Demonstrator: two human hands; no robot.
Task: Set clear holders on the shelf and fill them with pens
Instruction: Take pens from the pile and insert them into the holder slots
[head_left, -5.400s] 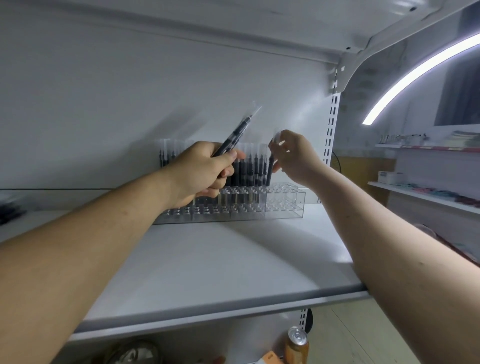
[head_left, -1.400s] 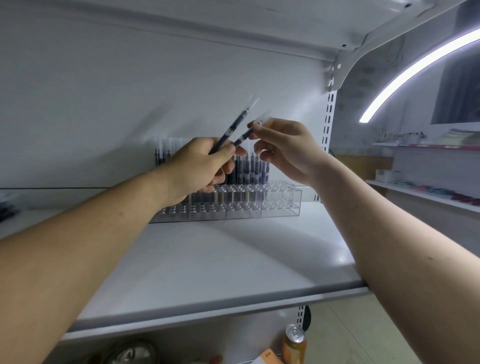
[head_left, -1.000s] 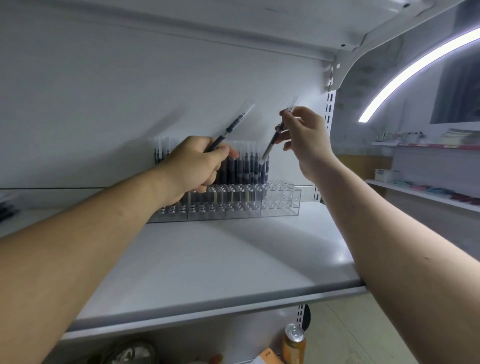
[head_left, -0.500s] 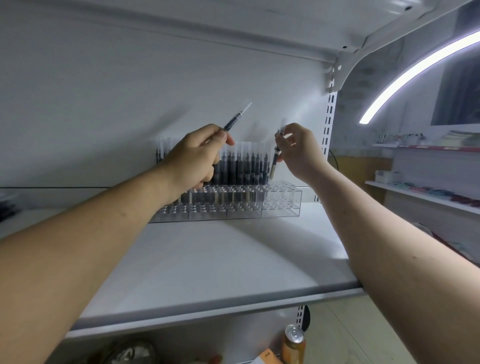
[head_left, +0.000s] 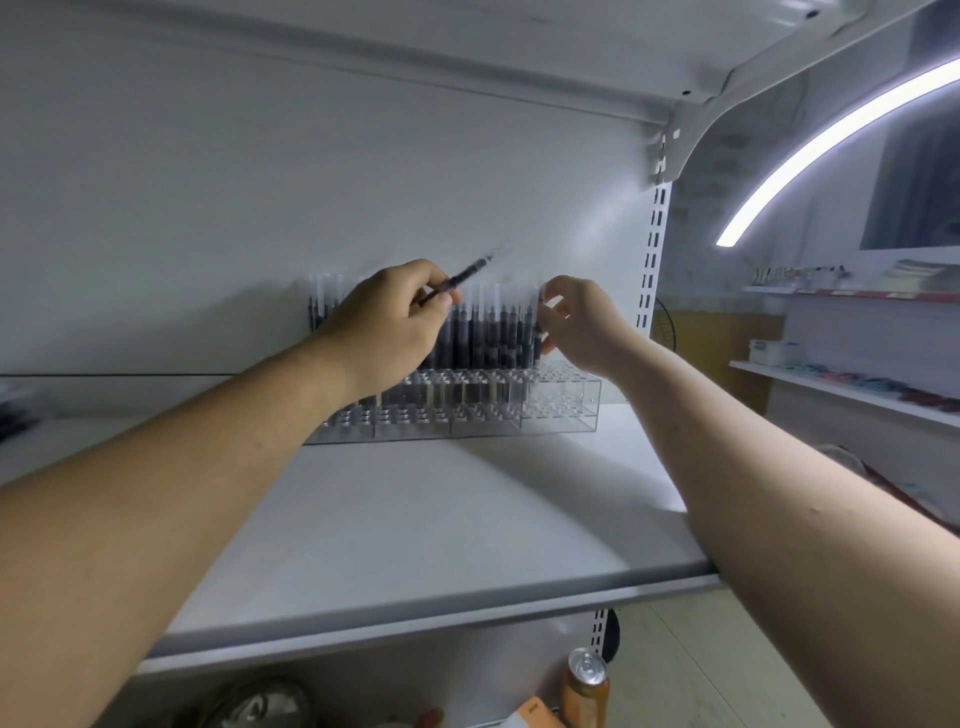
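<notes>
A clear tiered pen holder (head_left: 561, 410) stands at the back of the white shelf (head_left: 441, 530). Its back row holds several upright black pens with clear caps (head_left: 488, 338). My left hand (head_left: 384, 332) grips one black pen (head_left: 467, 273) that points up and to the right. At the right end of the pen row, my right hand (head_left: 582, 327) pinches the top of another pen (head_left: 543, 322), which stands upright over the holder. The holder's front rows and right end show bare holes.
A slotted upright (head_left: 652, 260) bounds the shelf on the right. Below the shelf stand a drinks can (head_left: 584, 686) and other items. Further shelves (head_left: 841, 384) with goods are off to the right, under a curved light strip (head_left: 831, 145).
My right hand took a pen from my left hand, swung it upright and lowered it to the right end of the pen row. My left hand stayed put with its pen.
</notes>
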